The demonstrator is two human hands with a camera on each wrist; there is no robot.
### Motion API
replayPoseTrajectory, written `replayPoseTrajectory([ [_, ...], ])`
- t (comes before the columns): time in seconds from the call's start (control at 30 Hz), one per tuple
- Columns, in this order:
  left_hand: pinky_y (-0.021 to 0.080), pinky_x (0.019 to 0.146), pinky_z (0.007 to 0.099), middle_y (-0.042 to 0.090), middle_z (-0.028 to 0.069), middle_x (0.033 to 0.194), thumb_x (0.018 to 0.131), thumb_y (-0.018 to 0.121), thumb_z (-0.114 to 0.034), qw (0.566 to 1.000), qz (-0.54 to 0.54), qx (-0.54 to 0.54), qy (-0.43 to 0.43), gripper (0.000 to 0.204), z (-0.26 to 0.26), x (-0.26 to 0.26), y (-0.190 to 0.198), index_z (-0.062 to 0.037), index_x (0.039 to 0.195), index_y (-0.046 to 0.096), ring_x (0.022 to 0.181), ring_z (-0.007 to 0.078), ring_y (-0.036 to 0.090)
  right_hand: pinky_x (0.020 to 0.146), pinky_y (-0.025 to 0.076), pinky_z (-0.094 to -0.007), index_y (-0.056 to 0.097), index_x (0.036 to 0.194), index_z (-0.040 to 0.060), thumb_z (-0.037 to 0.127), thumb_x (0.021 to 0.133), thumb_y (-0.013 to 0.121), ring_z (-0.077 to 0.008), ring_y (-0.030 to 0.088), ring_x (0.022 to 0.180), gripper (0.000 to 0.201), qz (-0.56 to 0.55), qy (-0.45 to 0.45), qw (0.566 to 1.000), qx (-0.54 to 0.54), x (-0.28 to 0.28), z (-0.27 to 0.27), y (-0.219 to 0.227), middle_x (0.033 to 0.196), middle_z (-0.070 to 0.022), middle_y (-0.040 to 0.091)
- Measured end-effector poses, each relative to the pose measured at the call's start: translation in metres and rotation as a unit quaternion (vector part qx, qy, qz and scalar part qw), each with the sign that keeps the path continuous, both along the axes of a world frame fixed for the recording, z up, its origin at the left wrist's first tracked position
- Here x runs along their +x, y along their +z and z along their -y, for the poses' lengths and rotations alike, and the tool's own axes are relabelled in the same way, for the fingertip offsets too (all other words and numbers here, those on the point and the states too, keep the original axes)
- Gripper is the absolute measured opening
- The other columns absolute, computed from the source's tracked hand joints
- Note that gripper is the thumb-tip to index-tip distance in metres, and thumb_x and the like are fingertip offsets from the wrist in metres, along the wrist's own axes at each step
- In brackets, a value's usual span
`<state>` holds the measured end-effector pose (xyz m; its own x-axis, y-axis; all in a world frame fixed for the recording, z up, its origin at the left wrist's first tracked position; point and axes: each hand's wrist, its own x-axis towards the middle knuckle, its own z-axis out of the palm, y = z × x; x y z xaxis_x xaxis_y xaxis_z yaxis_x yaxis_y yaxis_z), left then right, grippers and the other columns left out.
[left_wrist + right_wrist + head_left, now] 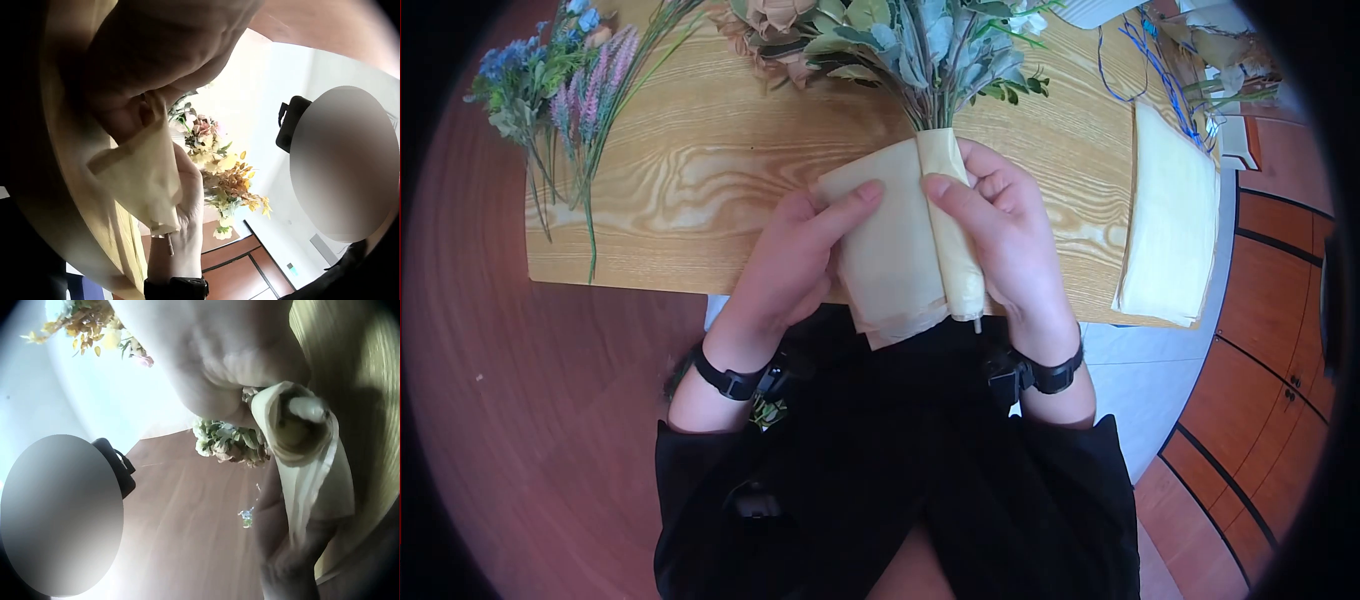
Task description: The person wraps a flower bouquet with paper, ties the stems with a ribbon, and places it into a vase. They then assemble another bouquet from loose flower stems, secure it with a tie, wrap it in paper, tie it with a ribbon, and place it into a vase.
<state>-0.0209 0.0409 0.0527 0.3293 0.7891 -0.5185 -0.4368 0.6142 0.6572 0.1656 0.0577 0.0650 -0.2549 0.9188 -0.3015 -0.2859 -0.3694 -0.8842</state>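
Observation:
Cream paper is rolled around the stems of a bouquet, its left part still a flat sheet, in the head view. The left hand pinches that flat part, thumb on top. The right hand grips the rolled part just below the leaves, thumb across its front. From the roll's lower end a stem tip pokes out. In the left wrist view the paper spans between the left hand and the right hand. The right wrist view looks into the open end of the paper roll.
Blue and pink flower sprigs lie at the wooden table's left side. A stack of cream sheets lies at the right edge, with blue ties and more stems behind it. Wooden cabinets stand beyond on the right.

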Motion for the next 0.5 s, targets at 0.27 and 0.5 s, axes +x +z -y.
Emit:
replayPoseTrajectory([
  [0.27,0.052,0.076,0.0244,0.071,0.0081,0.099,0.096,0.063,-0.016,0.965,-0.217,0.146,0.013,0.031,-0.002,-0.001,0.0,0.0063,0.117,0.062,0.088,0.0104,0.066,0.064,0.048,-0.0199,0.062,0.114,-0.0041,0.004,0.096,0.058,-0.0036,0.062,0.074,0.021,0.069,0.033,0.997,0.028,-0.001,-0.004,-0.006,0.086,-0.0022,0.069],
  [0.5,0.049,0.065,0.0261,0.07,0.0073,0.081,0.098,0.06,-0.018,0.903,-0.321,0.28,0.062,0.027,0.002,0.012,-0.011,0.0063,0.109,0.065,0.073,0.0086,0.062,0.074,0.05,-0.0217,0.055,0.121,-0.0049,0.003,0.097,0.057,-0.0078,0.064,0.084,0.025,0.206,0.056,0.974,0.083,-0.002,-0.002,-0.02,0.096,-0.0067,0.069],
])
